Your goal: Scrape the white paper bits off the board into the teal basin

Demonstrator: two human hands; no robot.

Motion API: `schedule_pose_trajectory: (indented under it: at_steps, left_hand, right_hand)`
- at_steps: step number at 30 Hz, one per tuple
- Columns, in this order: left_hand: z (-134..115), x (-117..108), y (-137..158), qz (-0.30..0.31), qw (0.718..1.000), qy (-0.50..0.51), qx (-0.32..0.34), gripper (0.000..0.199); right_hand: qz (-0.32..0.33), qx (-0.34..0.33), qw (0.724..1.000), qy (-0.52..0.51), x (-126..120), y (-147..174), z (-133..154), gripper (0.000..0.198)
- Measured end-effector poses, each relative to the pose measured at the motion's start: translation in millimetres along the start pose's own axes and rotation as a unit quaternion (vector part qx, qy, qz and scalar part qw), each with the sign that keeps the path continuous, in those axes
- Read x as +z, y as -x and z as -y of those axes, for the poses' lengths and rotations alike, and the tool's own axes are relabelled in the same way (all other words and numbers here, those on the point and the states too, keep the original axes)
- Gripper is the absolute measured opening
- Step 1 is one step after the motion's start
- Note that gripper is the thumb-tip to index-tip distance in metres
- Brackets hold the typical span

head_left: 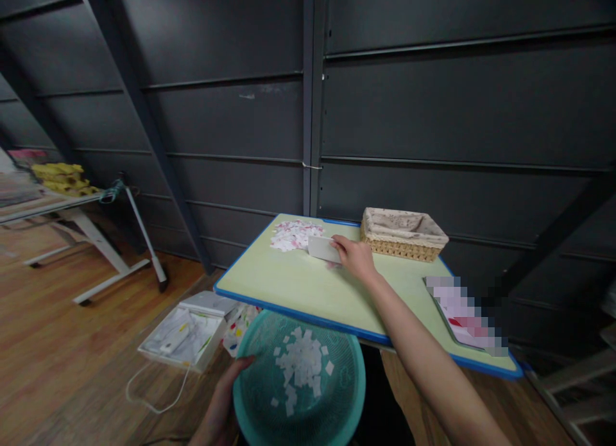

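Note:
My right hand (355, 256) grips a white flat card (324, 249) by its right end, standing it on edge on the pale yellow-green tabletop (283, 280). Just left of the card lies a heap of small white and pink paper pieces (294, 235). Some pinkish bits show by the card's lower edge. Below the table's front edge, my left hand (233, 383) holds the rim of a teal plastic basket (355, 394), its fingers partly hidden behind it. Several small white squares (302, 359) lie inside the basket.
A fabric-lined wicker basket (407, 246) stands at the table's back right. Nearer the right edge lies a flat tablet-like item (455, 314), partly pixelated. A white open box (180, 337) with a cord sits low at left. Behind rises a dark panelled wall (231, 119); another table (77, 205) is far left.

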State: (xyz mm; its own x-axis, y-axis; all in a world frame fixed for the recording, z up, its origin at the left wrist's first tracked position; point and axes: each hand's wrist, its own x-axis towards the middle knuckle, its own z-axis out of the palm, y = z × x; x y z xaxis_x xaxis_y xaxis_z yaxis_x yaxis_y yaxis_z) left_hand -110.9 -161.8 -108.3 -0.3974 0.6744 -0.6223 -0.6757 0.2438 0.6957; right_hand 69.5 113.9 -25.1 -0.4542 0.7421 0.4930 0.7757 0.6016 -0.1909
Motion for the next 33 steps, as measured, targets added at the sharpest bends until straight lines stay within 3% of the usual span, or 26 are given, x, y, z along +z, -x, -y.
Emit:
schedule_pose_trajectory:
  at_steps: [13,20,27,33]
  left_hand:
    - [3,-3,-1,0.012,1.000,-0.009,0.017,0.063]
    - [4,-3,-5,0.024,0.999,0.009,0.020,0.070]
    - [-3,-1,-1,0.005,1.000,0.006,0.010,0.047]
    - [-11,-2,5,-0.020,0.999,-0.002,0.029,0.021]
  right_hand:
    - [0.089,-0.096,0.984,0.120,-34,-5,30,0.038]
    - [0.098,-0.084,0.982,0.141,-32,-3,34,0.039]
    - [0.101,-0.120,0.986,0.060,-24,-13,42,0.038]
    - [0.085,-0.175,0.980,-0.050,-36,7,44,0.030]
